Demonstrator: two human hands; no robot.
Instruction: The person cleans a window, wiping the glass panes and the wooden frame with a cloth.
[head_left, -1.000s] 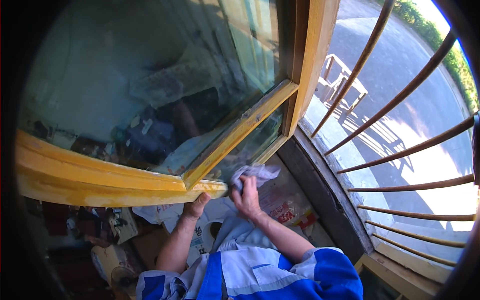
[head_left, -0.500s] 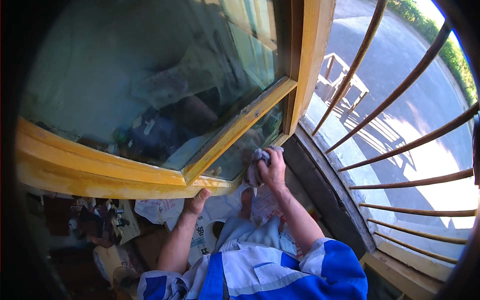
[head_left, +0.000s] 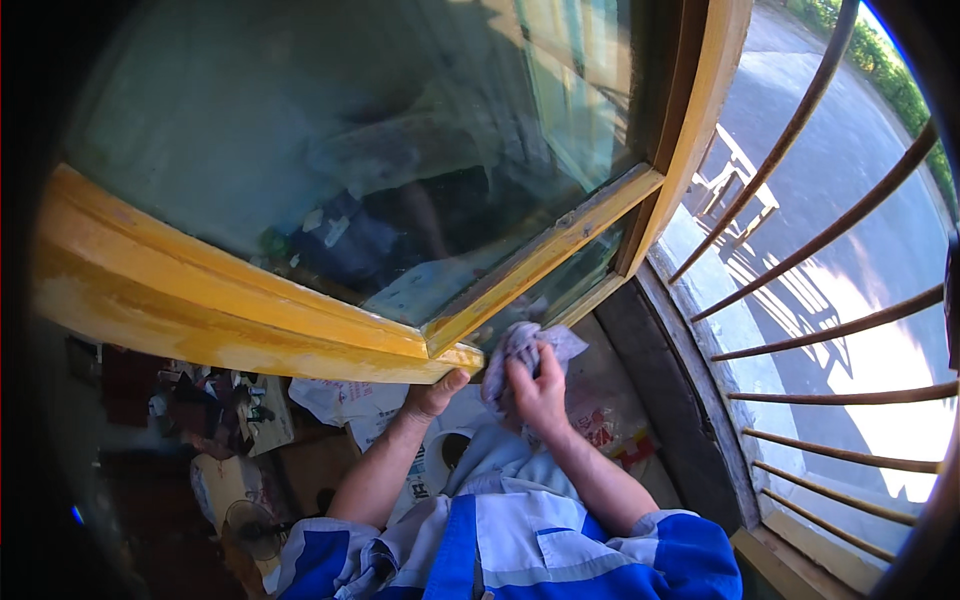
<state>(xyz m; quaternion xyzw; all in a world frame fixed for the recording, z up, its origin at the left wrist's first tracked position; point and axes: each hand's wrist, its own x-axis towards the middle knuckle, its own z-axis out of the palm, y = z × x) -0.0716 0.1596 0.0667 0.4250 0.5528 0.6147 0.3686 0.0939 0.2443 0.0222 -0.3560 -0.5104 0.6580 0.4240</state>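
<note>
Fingers of the right hand [head_left: 540, 392] close on a crumpled grey cloth [head_left: 522, 352], pressed just below the yellow wooden window frame [head_left: 545, 252]. Left hand [head_left: 436, 394] grips the frame's lower corner, its fingertips hidden underneath. Rusty metal bars [head_left: 800, 250] curve alongside.

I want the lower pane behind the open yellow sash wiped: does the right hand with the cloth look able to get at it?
Probably yes. The right hand grips the grey cloth just below that lower pane, with nothing between them. The left hand holds the sash corner, beside the path, not across it.
</note>
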